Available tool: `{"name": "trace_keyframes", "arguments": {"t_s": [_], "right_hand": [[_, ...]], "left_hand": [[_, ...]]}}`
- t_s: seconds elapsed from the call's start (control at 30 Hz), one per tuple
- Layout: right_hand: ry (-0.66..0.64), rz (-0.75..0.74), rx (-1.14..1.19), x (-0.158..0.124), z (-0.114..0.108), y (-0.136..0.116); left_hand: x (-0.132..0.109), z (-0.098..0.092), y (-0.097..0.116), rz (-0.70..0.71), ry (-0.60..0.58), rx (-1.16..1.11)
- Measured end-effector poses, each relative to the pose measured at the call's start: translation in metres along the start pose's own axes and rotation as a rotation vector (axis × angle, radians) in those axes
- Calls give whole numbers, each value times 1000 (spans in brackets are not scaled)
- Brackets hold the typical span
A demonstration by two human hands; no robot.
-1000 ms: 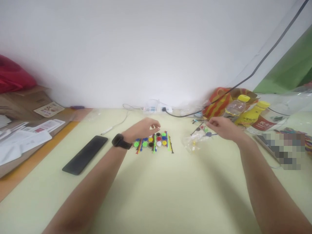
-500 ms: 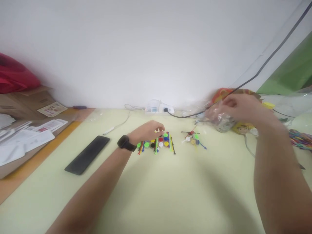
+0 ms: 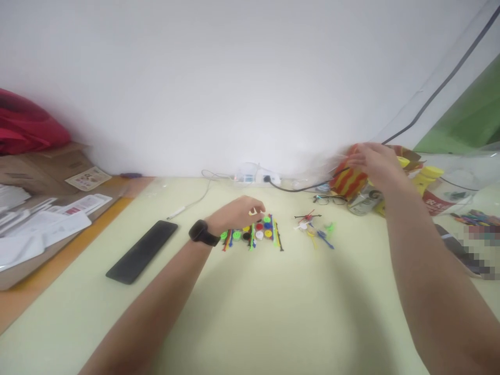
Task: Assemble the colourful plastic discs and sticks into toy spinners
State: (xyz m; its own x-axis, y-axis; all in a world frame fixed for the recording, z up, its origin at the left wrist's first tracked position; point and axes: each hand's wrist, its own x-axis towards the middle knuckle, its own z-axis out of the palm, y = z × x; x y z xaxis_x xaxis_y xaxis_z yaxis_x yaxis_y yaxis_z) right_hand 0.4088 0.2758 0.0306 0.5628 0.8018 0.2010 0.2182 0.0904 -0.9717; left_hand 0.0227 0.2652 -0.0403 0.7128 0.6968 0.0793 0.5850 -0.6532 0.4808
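Observation:
My left hand (image 3: 240, 212), with a black watch (image 3: 203, 232) on its wrist, rests at the back of a row of colourful plastic ties with round heads (image 3: 260, 235). Its fingers curve over the row with a gap between thumb and forefinger, and nothing shows in them. Loose ties (image 3: 312, 227) in several colours lie scattered to the right of the row. At the back right my right hand (image 3: 375, 160) is raised above a can (image 3: 363, 202), in front of a red and yellow striped bag (image 3: 344, 182). Its slightly blurred fingers point left, apart, holding nothing visible.
A black phone (image 3: 142, 252) lies left of my left arm. Glasses (image 3: 330, 199) and a power strip (image 3: 253, 178) with a dark cable sit along the wall. Yellow-topped bottles (image 3: 427, 177) stand at the right. Papers (image 3: 58, 224) and a cardboard box (image 3: 47, 166) are at the left.
My right hand has risen slightly and shifted left, and clear plastic no longer shows at it. The loose pile has spread, with a green piece further right. The glasses now show clearly.

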Motion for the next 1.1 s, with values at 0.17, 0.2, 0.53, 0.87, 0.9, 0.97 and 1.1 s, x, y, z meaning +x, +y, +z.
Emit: {"name": "trace_keyframes", "arguments": {"t_s": [0.17,0.2,0.53,0.87,0.9,0.97,1.1], "right_hand": [[27,-70,-46,-12,15,25],[4,-103,-119,-17,18,30],[-685,-359,-735,-69,39,42],[-1026,-128,-1090,-65,41,65],[-1019,-124,-1103,-63,36,67],[-986,-127,-1115,-61,28,68],[-891,-160,-1090,-61,17,62]], "left_hand": [[1,2,0,4,4,3],[1,1,0,7,3,3],[1,0,4,64,45,-28],[3,4,15,117,14,-41],[3,4,16,114,13,-39],[3,4,17,112,5,-34],[5,6,18,116,4,-27]]}}
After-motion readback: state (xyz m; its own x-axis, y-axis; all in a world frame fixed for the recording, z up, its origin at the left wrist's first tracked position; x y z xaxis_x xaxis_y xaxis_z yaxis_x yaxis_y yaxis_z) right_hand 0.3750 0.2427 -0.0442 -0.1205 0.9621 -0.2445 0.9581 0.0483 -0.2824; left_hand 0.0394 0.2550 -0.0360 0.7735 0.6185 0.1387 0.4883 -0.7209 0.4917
